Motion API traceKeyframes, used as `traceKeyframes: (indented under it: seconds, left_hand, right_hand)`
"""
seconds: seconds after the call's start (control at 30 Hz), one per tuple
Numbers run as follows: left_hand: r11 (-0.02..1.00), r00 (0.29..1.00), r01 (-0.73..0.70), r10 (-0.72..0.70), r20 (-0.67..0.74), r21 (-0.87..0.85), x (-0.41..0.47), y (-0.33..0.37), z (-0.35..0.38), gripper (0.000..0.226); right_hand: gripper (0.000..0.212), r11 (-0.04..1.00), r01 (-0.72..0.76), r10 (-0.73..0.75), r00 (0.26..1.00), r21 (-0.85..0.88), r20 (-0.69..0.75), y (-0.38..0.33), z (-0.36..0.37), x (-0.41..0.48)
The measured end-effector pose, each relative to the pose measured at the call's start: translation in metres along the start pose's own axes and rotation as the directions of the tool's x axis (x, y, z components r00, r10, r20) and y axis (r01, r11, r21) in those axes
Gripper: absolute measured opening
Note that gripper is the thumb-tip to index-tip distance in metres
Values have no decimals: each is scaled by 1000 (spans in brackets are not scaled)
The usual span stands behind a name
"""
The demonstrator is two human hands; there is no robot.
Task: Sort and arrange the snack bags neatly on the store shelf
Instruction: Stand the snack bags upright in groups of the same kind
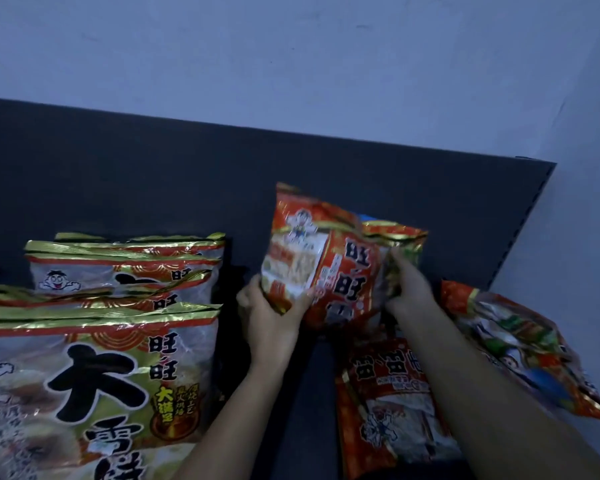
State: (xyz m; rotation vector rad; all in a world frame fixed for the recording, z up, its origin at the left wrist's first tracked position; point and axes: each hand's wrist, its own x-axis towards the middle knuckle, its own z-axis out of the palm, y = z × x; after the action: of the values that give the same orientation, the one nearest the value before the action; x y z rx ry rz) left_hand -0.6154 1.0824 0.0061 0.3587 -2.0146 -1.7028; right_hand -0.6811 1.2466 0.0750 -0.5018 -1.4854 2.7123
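Note:
A red snack bag point(329, 268) with a cartoon boy and black characters is held tilted above the dark shelf point(153, 174). My left hand point(271, 313) grips its lower left corner. My right hand point(407, 289) grips its right edge, where a gold-trimmed bag point(400, 237) sits just behind. Several large green-and-gold bags point(94, 368) stand in rows on the left. A red bag point(392, 403) lies flat below the held one, and another red bag point(523, 344) lies slanted at the right.
A pale wall point(291, 64) rises behind the shelf. The shelf's right end point(534, 216) meets a pale side wall. Bare dark shelf shows behind the bags and in a strip between the left rows and the red bags.

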Motion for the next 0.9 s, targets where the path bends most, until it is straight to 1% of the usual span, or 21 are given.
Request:
traceKeyframes:
  seconds: [0.07,0.1,0.13,0.17,0.2,0.23,0.27,0.3,0.33,0.43,0.53,0.63,0.67,0.7,0.73,0.77,0.8,0.9]
  left_hand:
    - [988,991,136,-137,10,77,1,-26,4,102]
    - [978,985,172,-174,8,121,-1,-39,7,102]
    - [972,980,198,-198,-11,129,-3,-49,8,103]
    - [972,975,220,-218,-34,87,-7,-53,8,104]
    - [972,972,233,-232,-45,12,-10,-52,7,100]
    - [969,969,241,-244,-41,-55,-12,-52,6,91]
    - [962,967,248,-252,-28,-114,-14,-55,7,80]
    - [956,967,246,-254,-32,-156,-14,-59,8,72]
    - [955,965,245,-257,-52,-168,-15,-62,9,70]
    - [945,942,259,-293,-166,-199,-17,-71,11,71]
    - [929,917,304,-346,-197,-212,-20,-75,12,82]
    - [930,925,325,-351,-148,-173,-23,-80,16,100]
    - [928,926,335,-357,-126,-165,-24,-81,18,100]
    - [930,930,335,-352,-106,-151,-25,-78,19,94]
    - [935,937,328,-340,-85,-132,-27,-76,22,83]
    - [939,941,326,-334,-61,-105,-29,-74,26,72]
    - [941,942,330,-333,-30,-70,-31,-71,31,67]
    - [942,939,337,-336,75,4,-39,-68,48,70]
  right_hand:
    - [23,997,-1,11,993,-80,115,22,-14,7]
    - [31,992,32,-9,982,-121,188,31,-22,10]
    - [42,982,69,-19,963,-174,269,39,-29,12]
    - [55,958,111,-15,940,-263,342,45,-38,16]
    - [67,913,155,9,916,-376,402,51,-46,16]
    - [74,847,198,42,900,-493,434,57,-52,16]
    - [75,777,238,67,889,-583,453,62,-57,15]
    - [76,721,272,76,883,-637,463,67,-61,17]
    - [76,688,293,80,879,-664,470,72,-63,18]
    - [83,652,335,74,865,-681,496,83,-63,22]
    - [88,580,362,93,861,-730,501,91,-66,25]
    - [84,544,370,85,868,-753,489,90,-75,24]
    - [79,542,371,72,874,-755,481,88,-79,23]
    - [72,537,368,60,881,-760,469,85,-84,22]
    - [65,534,366,46,887,-762,459,81,-89,20]
    - [62,531,362,29,896,-766,444,76,-95,17]
    - [62,525,359,5,905,-772,425,70,-102,16]
    - [63,509,343,-55,928,-790,367,54,-125,13]
